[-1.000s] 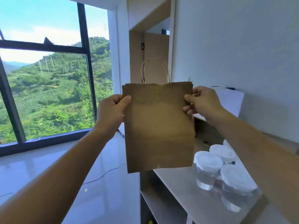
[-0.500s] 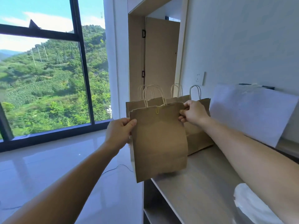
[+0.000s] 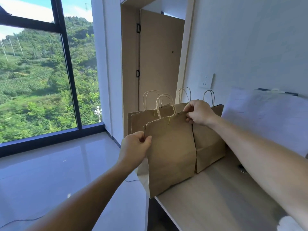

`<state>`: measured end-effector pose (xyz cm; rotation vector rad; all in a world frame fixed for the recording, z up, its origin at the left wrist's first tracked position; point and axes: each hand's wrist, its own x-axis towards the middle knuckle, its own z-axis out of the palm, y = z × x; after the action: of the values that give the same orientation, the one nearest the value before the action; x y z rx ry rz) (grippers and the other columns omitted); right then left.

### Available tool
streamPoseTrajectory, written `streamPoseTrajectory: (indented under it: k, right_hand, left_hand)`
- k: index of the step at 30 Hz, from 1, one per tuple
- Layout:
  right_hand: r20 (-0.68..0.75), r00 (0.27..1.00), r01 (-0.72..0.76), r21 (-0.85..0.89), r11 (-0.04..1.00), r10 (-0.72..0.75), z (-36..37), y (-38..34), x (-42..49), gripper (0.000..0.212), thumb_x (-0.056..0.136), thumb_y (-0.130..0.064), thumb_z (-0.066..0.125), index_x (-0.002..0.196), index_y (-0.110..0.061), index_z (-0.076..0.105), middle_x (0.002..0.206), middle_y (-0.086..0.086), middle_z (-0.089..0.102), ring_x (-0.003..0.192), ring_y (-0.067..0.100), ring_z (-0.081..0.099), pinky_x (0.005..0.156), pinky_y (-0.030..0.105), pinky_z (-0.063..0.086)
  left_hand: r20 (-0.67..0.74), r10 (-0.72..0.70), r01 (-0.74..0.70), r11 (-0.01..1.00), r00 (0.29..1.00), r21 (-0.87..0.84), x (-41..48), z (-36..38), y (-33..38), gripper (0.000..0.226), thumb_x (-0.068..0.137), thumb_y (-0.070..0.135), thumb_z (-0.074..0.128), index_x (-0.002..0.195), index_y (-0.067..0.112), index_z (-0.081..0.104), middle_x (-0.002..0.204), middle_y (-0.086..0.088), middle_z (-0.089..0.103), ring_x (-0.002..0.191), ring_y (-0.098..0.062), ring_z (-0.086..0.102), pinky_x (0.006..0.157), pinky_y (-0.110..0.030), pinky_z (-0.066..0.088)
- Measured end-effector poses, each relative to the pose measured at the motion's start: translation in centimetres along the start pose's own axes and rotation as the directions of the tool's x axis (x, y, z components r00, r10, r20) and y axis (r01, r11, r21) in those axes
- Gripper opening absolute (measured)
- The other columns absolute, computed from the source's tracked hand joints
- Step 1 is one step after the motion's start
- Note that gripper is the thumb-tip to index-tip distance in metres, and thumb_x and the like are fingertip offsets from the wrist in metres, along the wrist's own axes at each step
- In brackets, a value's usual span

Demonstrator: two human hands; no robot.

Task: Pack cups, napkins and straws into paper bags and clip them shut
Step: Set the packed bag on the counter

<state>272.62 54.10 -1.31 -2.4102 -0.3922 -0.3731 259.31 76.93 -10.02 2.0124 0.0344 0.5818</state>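
Bag (image 3: pixel 171 152) lower, at counter (image 3: pixel 216 197), rim tight in left hand (image 3: pixel 135 147) and right hand (image 3: pixel 199 112) fingers (image 3: pixel 190 120)

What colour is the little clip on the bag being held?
The clip is gold, against the brown bag; the head view, the only one, shows it.

I had both arms reaching forward, forearms bare. The left hand (image 3: pixel 135 147) sat lower and nearer, thumb on top, pinching the left edge of the paper bag (image 3: pixel 171 150). The right hand (image 3: pixel 199 112) was higher and farther out, knuckles up, fingers curled, pinching the bag's top right corner.
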Motion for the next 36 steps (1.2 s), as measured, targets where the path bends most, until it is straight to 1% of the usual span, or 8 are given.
streamPoseTrajectory:
  k: [11, 16, 17, 21, 24, 26, 31, 36]
  right_hand:
    - [-0.104, 0.993, -0.050, 0.029, 0.998, 0.053, 0.4, 0.7, 0.2, 0.025, 0.092, -0.001, 0.055, 0.086, -0.025, 0.060, 0.088, -0.001, 0.069, 0.075, 0.015, 0.073, 0.084, 0.041, 0.059]
    - [-0.150, 0.989, -0.002, -0.056, 0.998, -0.007, 0.5, 1.0, -1.2, 0.016, 0.090, -0.011, 0.065, 0.102, -0.021, 0.062, 0.106, -0.001, 0.068, 0.094, 0.018, 0.066, 0.090, 0.032, 0.051]
    - [-0.168, 0.985, 0.013, -0.094, 0.995, -0.029, 0.5, 1.1, -1.6, 0.025, 0.089, -0.014, 0.066, 0.113, -0.018, 0.062, 0.114, 0.001, 0.066, 0.096, 0.015, 0.062, 0.089, 0.028, 0.047]
    - [-0.206, 0.978, -0.010, -0.149, 0.989, -0.021, 0.3, 1.6, -4.2, 0.048, 0.090, -0.024, 0.068, 0.134, -0.015, 0.051, 0.135, 0.004, 0.052, 0.106, 0.010, 0.052, 0.091, 0.026, 0.039]
    - [-0.139, 0.989, -0.068, -0.200, 0.977, 0.040, -0.2, 2.8, -7.2, 0.056, 0.089, -0.029, 0.067, 0.140, -0.015, 0.046, 0.143, 0.005, 0.044, 0.118, 0.021, 0.055, 0.101, 0.038, 0.046]
    - [-0.076, 0.993, -0.104, -0.268, 0.958, 0.087, -0.9, 3.6, -9.5, 0.063, 0.090, -0.032, 0.067, 0.145, -0.014, 0.041, 0.148, 0.006, 0.039, 0.128, 0.023, 0.049, 0.107, 0.039, 0.042]
    - [-0.008, 0.976, -0.205, -0.363, 0.909, 0.217, -5.1, 5.3, -15.7, 0.072, 0.089, -0.043, 0.068, 0.149, -0.017, 0.037, 0.153, 0.003, 0.036, 0.134, 0.023, 0.043, 0.108, 0.038, 0.038]
    - [-0.077, 0.953, -0.300, -0.399, 0.867, 0.294, -11.9, 7.0, -24.8, 0.071, 0.087, -0.045, 0.068, 0.146, -0.018, 0.040, 0.148, 0.005, 0.039, 0.134, 0.025, 0.040, 0.107, 0.038, 0.038]
  left_hand:
    - [-0.003, 0.056, -0.056, 0.998, 0.998, -0.006, 1.2, 1.7, 0.0, 0.035, 0.093, 0.026, 0.063, 0.059, 0.024, 0.059, 0.048, 0.018, 0.054, 0.049, -0.001, 0.050, 0.048, -0.012, 0.037]
    - [0.010, 0.090, -0.090, 0.995, 0.996, 0.046, 0.7, 1.2, 0.3, 0.005, 0.087, 0.033, 0.066, 0.090, 0.030, 0.069, 0.079, 0.018, 0.069, 0.075, -0.008, 0.064, 0.061, -0.024, 0.048]
    - [-0.018, 0.144, -0.140, 0.981, 0.989, 0.138, 0.6, 1.1, 0.7, 0.020, 0.085, 0.036, 0.067, 0.105, 0.034, 0.065, 0.092, 0.023, 0.065, 0.083, -0.005, 0.062, 0.065, -0.023, 0.045]
    - [0.045, 0.545, -0.451, 0.641, 0.837, 0.621, 1.0, 1.3, 2.4, 0.070, 0.077, 0.034, 0.070, 0.140, 0.028, 0.040, 0.127, 0.004, 0.045, 0.108, -0.021, 0.042, 0.091, -0.039, 0.038]
    - [0.200, 0.679, -0.534, 0.326, 0.707, 0.780, 1.0, 3.1, 4.0, 0.050, 0.074, 0.027, 0.070, 0.121, 0.020, 0.058, 0.130, -0.004, 0.047, 0.118, -0.028, 0.037, 0.101, -0.046, 0.027]
    - [0.318, 0.640, -0.570, 0.231, 0.699, 0.788, 0.6, 4.6, 4.8, 0.036, 0.077, 0.029, 0.063, 0.112, 0.018, 0.060, 0.134, -0.005, 0.045, 0.127, -0.031, 0.032, 0.110, -0.051, 0.017]
    - [0.500, 0.438, -0.642, 0.280, 0.747, 0.714, -2.2, 8.6, 7.7, 0.046, 0.086, 0.044, 0.053, 0.124, 0.019, 0.055, 0.143, -0.008, 0.037, 0.138, -0.032, 0.020, 0.114, -0.058, 0.006]
    - [0.624, 0.395, -0.739, 0.359, 0.674, 0.571, -7.7, 13.6, 13.3, 0.052, 0.086, 0.053, 0.051, 0.128, 0.022, 0.052, 0.147, -0.007, 0.036, 0.139, -0.031, 0.021, 0.113, -0.057, 0.014]
